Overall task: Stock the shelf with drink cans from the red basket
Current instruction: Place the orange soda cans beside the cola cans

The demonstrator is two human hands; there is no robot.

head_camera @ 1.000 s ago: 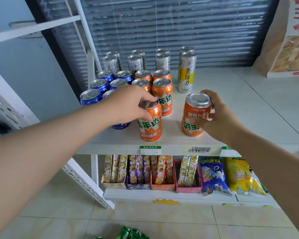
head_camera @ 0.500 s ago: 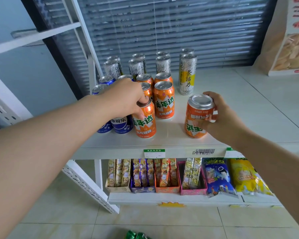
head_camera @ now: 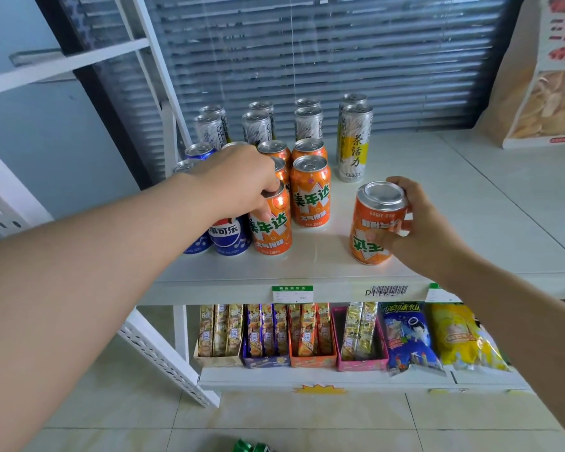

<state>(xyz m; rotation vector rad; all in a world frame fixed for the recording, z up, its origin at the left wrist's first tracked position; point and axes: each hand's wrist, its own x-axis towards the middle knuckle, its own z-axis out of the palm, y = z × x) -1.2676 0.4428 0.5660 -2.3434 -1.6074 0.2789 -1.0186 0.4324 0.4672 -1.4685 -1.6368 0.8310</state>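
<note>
while the left hand (head_camera: 238,181) grips the front orange can (head_camera: 271,226) by its top from above, fingers curled round the rim, the right hand (head_camera: 418,223) wraps the side of a second orange can (head_camera: 377,223), which seems to rest on the shelf (head_camera: 307,265) with its label upside down. both cans have their long axis near vertical. the second can is well apart from the rows. the free spot before the rear orange can (head_camera: 310,190) lies at about ten o'clock from it, nearer the right hand. it likely wants flipping first. the red basket is out of view.
</note>
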